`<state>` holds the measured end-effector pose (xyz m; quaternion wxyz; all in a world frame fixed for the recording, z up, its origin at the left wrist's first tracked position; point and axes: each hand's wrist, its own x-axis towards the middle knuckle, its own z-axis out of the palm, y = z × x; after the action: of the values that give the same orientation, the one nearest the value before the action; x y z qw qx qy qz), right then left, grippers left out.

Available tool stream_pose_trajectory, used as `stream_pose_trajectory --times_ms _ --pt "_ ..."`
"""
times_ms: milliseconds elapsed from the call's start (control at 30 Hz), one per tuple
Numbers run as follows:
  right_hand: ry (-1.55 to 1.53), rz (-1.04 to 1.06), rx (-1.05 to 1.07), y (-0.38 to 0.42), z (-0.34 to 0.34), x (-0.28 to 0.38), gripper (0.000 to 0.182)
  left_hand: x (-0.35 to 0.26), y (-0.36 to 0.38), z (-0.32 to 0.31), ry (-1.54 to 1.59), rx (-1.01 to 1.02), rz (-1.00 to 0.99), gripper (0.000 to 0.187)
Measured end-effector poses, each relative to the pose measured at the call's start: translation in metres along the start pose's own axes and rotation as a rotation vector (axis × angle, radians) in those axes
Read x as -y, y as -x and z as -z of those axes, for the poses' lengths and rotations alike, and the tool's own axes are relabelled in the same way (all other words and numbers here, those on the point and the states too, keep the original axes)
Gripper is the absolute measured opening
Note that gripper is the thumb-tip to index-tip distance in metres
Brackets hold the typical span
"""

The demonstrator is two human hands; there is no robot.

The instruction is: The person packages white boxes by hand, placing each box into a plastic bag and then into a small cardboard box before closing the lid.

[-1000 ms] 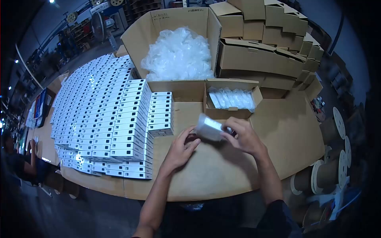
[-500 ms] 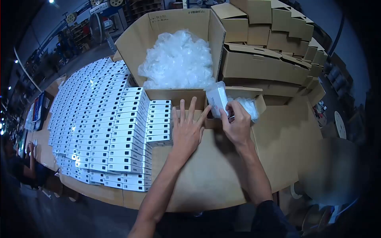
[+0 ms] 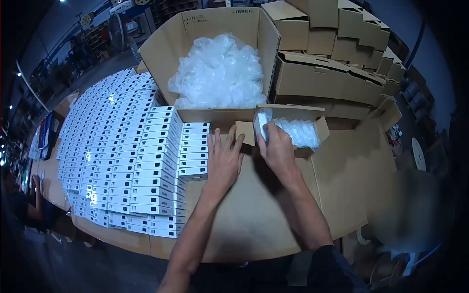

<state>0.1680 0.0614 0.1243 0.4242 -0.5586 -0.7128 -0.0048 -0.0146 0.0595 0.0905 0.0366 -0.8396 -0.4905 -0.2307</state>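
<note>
My right hand [image 3: 279,150] grips a white packet in clear plastic [image 3: 263,119], its fingers closed on the lower right side. The packet stands tilted at the left end of a small open carton [image 3: 291,108]. Several similar plastic-wrapped packets [image 3: 299,132] lie packed in a row in that carton, to the right of the held one. My left hand [image 3: 223,163] is stretched out with its fingers apart and holds nothing. It lies just left of the carton's open end flap [image 3: 244,133], beside a short stack of white boxes [image 3: 194,151].
Many white boxes [image 3: 112,146] stand in stacked rows on the left of the table [image 3: 254,215]. Behind my hands is a large carton [image 3: 215,24] filled with clear plastic bags [image 3: 217,73]. Brown cartons [image 3: 327,78] are piled at back right. Another person [image 3: 34,200] is at far left.
My right hand has moved the packet left and down, from above the small carton into its left end. My left hand has shifted slightly down, and the left flap now shows.
</note>
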Motion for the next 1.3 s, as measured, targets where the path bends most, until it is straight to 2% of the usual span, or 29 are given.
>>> stream_pose_trajectory --times_ms 100,133,233,267,367,500,533,667,767,800,833,967,1000,1033,1200,1300 --pt "0.031 -0.077 0.092 0.005 -0.017 -0.01 0.023 -0.001 -0.003 -0.001 0.028 -0.014 0.014 0.055" --pt "0.12 -0.096 0.181 0.011 -0.022 -0.013 0.02 0.0 -0.003 -0.003 -0.026 -0.024 0.0 0.054" --pt "0.239 -0.029 0.198 0.021 -0.023 -0.009 0.02 0.005 -0.002 -0.009 -0.118 -0.061 -0.02 0.053" --pt "0.275 -0.05 0.216 0.026 -0.017 -0.005 0.03 0.006 -0.001 -0.01 -0.097 -0.076 -0.02 0.054" --pt "0.294 -0.039 0.244 0.031 -0.012 -0.001 0.039 0.005 0.0 -0.01 -0.005 -0.112 0.003 0.048" --pt "0.257 -0.066 0.268 0.033 -0.007 0.003 0.042 0.001 0.001 -0.003 -0.019 -0.166 -0.009 0.046" --pt "0.235 -0.119 0.336 0.033 -0.004 0.006 0.044 0.001 0.001 -0.001 -0.012 -0.183 -0.013 0.046" --pt "0.074 -0.023 0.071 0.042 -0.003 0.009 0.049 0.002 0.005 0.007 0.046 -0.193 0.033 0.041" --pt "-0.007 0.07 -0.013 0.043 0.004 0.03 0.052 0.003 0.019 0.017 0.096 -0.23 0.046 0.045" --pt "-0.203 -0.061 0.035 0.047 0.007 0.048 0.052 0.003 0.027 0.024 0.107 -0.243 0.053 0.046" --pt "-0.263 0.021 -0.005 0.054 0.002 0.051 0.054 0.004 0.036 0.031 0.119 -0.254 0.059 0.047" --pt "-0.5 0.013 0.224 0.079 -0.021 0.071 0.061 0.002 0.084 0.051 0.175 -0.277 0.236 0.05" --pt "-0.478 0.021 0.347 0.078 -0.02 0.079 0.063 0.002 0.097 0.05 0.202 -0.276 0.289 0.05" --pt "-0.465 0.032 0.384 0.079 -0.026 0.082 0.065 0.001 0.109 0.048 0.232 -0.272 0.343 0.051" --pt "-0.407 0.08 0.472 0.079 -0.053 0.086 0.071 0.001 0.135 0.045 0.076 -0.243 0.288 0.062" --pt "-0.412 0.043 0.508 0.075 -0.051 0.091 0.071 0.005 0.138 0.038 0.063 -0.242 0.315 0.059"
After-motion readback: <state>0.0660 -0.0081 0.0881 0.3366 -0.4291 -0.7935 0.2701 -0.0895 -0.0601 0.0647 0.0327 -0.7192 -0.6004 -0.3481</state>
